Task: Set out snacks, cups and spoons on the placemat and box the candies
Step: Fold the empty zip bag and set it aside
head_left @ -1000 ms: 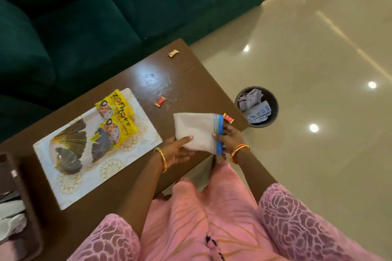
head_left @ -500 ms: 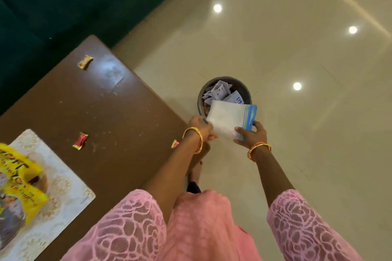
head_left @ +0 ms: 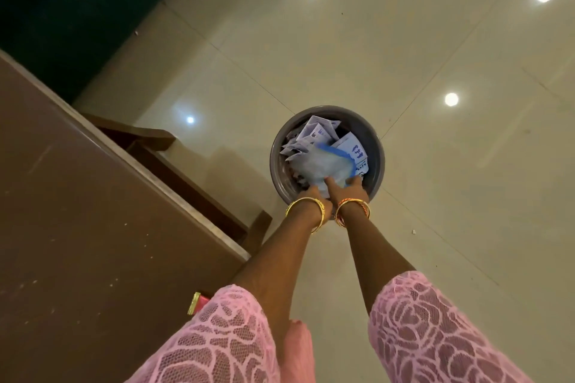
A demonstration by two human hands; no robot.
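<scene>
A clear zip bag with a blue seal strip lies crumpled inside the round grey bin on the floor. Both hands reach into the bin's near side. My left hand presses on the bag's lower left part, its fingers mostly hidden in the bin. My right hand grips the bag's lower right edge, one finger laid across it. A red wrapped candy lies at the brown table's near edge, half hidden by my left sleeve. The placemat and the snacks are out of view.
The bin holds several white folded paper packets with blue print. The table fills the left side, with its lower frame jutting toward the bin. A dark green sofa is at the top left. Glossy beige floor tiles surround the bin.
Both hands carried the zip bag off the table, over its edge and down into the bin. The view swung right, leaving the placemat and snack packs out of sight.
</scene>
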